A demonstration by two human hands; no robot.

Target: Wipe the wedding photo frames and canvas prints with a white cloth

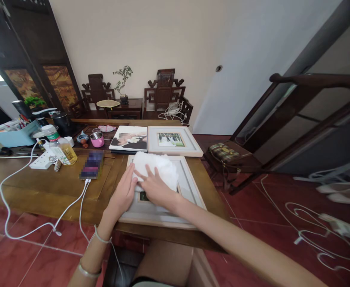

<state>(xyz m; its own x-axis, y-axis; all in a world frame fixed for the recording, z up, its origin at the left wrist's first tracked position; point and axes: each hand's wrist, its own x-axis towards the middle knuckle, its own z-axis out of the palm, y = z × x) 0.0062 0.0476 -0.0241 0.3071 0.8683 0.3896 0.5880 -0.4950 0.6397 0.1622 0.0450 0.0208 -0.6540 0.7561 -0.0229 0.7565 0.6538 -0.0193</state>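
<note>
Fingers of the right hand (pixel 155 186) are spread and flat on a bunched, fluffy white cloth (pixel 166 166); those of the left hand (pixel 123 190) lie straight and close together at its left edge, with no grip visible. Beneath both is a rectangular, pale wood-edged picture frame with a grey mount (pixel 187 176), lying flat on a brown wooden surface (pixel 215 209) whose near edge runs just behind the fingers. A strong pull towards the body could drag the frame over that edge. A hard push away could knock it into a second pale wood-edged frame (pixel 192 150), just beyond the fingertips. Grit caught under the cloth might scratch the front; whether it is glazed I cannot tell. Left of the left fingers, a dark, flat phone (pixel 91 164) trails white cables (pixel 74 201); the left forearm could snag one and yank it off.
</note>
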